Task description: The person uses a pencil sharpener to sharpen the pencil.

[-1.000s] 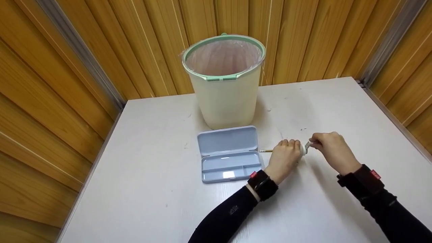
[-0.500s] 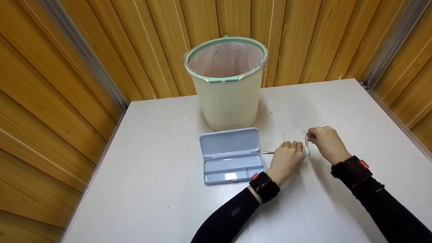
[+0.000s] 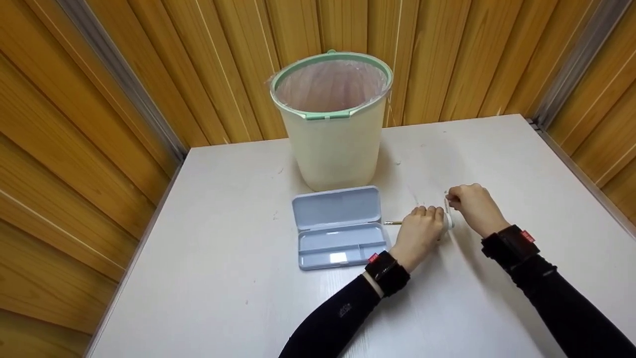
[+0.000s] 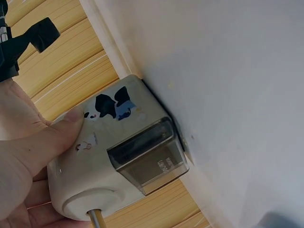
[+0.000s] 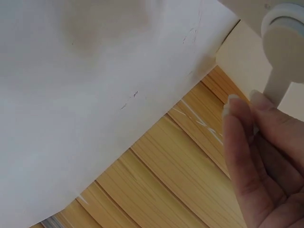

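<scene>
My left hand (image 3: pixel 421 228) grips a white crank pencil sharpener (image 4: pixel 95 161) against the table, thumb on its sticker-covered side. The sharpener's clear shavings drawer (image 4: pixel 152 161) shows in the left wrist view. A pencil (image 3: pixel 392 223) sticks out of the sharpener's left end, and its shaft also appears at the round opening in the left wrist view. With fingertips and thumb, my right hand (image 3: pixel 474 206) pinches the end of the crank handle (image 5: pixel 277 85), which points upward from the sharpener's right end. In the head view my left hand hides most of the sharpener.
An open blue pencil case (image 3: pixel 328 251) lies left of my left hand, its compartments facing up. Behind it stands a cream waste bin (image 3: pixel 335 149) with a green rim and a plastic liner. Wood-panelled walls (image 3: pixel 238 69) border the white table (image 3: pixel 198 238).
My right hand has swung the crank handle from leaning right to pointing upward, moving up and left. My left hand keeps its grip on the sharpener.
</scene>
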The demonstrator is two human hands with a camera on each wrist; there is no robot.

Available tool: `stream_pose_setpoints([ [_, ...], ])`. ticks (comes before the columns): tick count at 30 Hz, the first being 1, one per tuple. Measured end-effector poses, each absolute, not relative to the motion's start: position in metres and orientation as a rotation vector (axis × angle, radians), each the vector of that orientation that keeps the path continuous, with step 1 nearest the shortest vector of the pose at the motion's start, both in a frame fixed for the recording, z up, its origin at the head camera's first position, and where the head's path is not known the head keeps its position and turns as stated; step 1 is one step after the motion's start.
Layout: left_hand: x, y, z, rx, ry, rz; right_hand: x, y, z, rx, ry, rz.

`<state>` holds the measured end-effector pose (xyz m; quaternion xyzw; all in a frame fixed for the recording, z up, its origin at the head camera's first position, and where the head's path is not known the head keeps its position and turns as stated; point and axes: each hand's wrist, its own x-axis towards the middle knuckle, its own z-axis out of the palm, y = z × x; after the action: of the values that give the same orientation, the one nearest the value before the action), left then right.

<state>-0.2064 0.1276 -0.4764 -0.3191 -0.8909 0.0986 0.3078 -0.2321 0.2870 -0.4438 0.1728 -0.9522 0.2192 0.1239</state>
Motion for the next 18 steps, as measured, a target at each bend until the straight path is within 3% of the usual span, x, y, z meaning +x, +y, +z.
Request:
stream_pose_setpoints([
  [18,-0.207,0.1253,-0.4764,-0.862,-2.351,0.238,-0.242,0.2897,-0.4505,0.493,-2.841,0.724],
])
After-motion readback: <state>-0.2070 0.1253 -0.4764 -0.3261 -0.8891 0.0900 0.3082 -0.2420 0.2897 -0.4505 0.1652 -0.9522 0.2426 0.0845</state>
